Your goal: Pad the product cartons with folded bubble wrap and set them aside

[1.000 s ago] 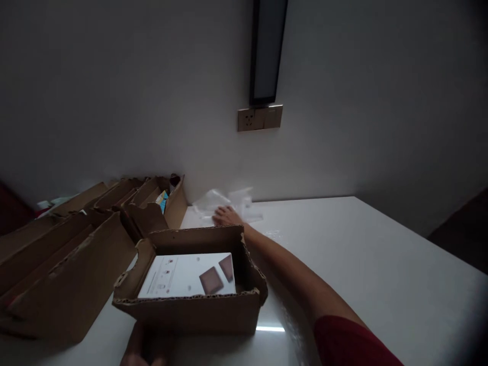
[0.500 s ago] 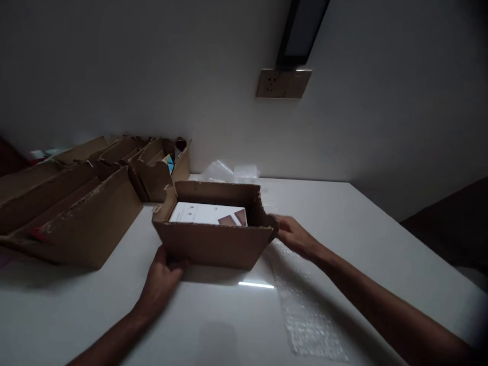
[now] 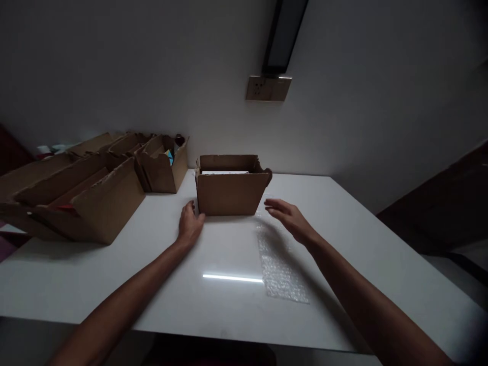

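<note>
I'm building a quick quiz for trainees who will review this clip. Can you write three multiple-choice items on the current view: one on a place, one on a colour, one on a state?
1. Where does the clear bubble-wrap sheet lie?
A. inside the box
B. flat on the white table, under the right hand
C. on the wall

2. What colour is the small open cardboard box?
A. brown
B. blue
C. white

3. What is the left hand doing?
A. holding the sheet
B. raised off the table
C. resting by the box's near left corner, fingers open

Answers: 1 B, the sheet spreads on the tabletop below that hand. 2 A, its walls are plain brown card. 3 C, it sits at the corner and grips nothing.
</note>
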A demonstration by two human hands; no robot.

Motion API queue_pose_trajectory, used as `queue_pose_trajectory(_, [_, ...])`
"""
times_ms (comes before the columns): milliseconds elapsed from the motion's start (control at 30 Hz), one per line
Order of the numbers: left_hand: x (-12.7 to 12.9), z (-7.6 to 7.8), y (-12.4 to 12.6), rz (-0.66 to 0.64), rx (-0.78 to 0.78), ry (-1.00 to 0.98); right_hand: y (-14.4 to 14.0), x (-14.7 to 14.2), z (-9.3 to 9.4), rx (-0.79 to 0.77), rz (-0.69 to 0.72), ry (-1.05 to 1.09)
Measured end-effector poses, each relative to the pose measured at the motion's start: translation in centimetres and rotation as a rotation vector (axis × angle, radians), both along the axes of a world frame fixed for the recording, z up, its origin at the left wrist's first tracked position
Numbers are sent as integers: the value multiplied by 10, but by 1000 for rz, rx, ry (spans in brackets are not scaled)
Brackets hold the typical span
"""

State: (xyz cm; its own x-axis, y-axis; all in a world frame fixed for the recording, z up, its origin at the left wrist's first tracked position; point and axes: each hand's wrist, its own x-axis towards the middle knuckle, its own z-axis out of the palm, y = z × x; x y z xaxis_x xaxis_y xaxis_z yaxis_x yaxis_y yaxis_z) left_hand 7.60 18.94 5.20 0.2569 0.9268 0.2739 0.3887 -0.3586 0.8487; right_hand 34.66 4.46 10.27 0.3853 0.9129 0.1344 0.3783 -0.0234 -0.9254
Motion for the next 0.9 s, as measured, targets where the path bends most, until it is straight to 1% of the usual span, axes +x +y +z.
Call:
queue_pose_trajectory(67, [-25,11,-24,-33,-13,-8,-37,2,-7,-85,10,-162])
queue_pose_trajectory(133, [-46,22,-46,-108,6,-26,-72,0,-20,-172,66,-369])
queue_pose_trajectory(200, [-53,31,-54,-118,78,-103,-95,-7,-33,-201,117,-554])
queue_pose_trajectory(233, [-51,33,-52,-100,86,-149,-101,-13,-39,-199,127,-633])
queue_pose_trajectory(267, [-44,33,-45,-72,69,-196,-105,-18,-42,-196,134,-704])
queue_pose_trajectory(300, [-34,31,-35,-53,16,-228,-106,-24,-44,-194,143,-760])
queue_pose_trajectory(333, [-22,27,-22,-40,-57,-253,-105,-29,-44,-194,154,-797])
queue_pose_trajectory(367, [-10,23,-9,-48,-83,-264,-104,-32,-44,-195,169,-817])
queue_pose_trajectory(467, [20,11,25,-91,-112,-293,-103,-35,-39,-186,210,-821])
queue_pose_trajectory(567, [35,5,42,-114,-134,-309,-107,-30,-40,-159,220,-784])
queue_pose_trajectory(667, [38,3,47,-112,-163,-305,-110,-28,-43,-133,228,-757])
queue_pose_trajectory(767, [36,5,45,-75,-181,-281,-112,-28,-46,-109,216,-747])
queue_pose_trajectory(833, [28,12,33,-25,-169,-274,-117,-26,-46,-80,196,-750])
queue_pose_trajectory(900, [11,24,5,-1,-139,-280,-127,-22,-46,-61,182,-770])
